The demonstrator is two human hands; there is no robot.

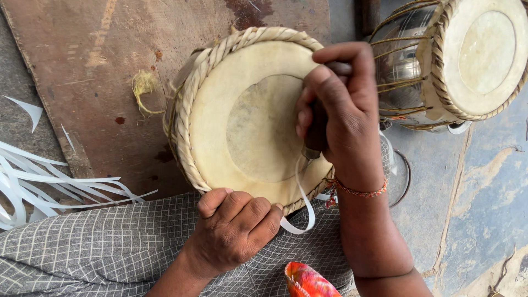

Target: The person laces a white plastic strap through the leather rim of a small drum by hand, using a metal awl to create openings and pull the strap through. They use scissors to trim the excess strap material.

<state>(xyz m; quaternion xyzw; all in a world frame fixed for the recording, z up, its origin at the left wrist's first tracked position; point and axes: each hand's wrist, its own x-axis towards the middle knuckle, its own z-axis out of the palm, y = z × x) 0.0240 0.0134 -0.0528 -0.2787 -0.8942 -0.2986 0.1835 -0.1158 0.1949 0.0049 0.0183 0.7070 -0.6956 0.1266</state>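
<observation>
Rawhide drum (242, 126) rests on a brown board (99, 66) over stone floor (478, 187).

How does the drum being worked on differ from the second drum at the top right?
The near drum faces up at the camera, braced by the left hand, while the right hand holds a tool on its skin; the far drum lies tilted and untouched. The far drum shows a shiny metal body; the near drum's body is hidden. Both have pale skins with braided rims.
</observation>
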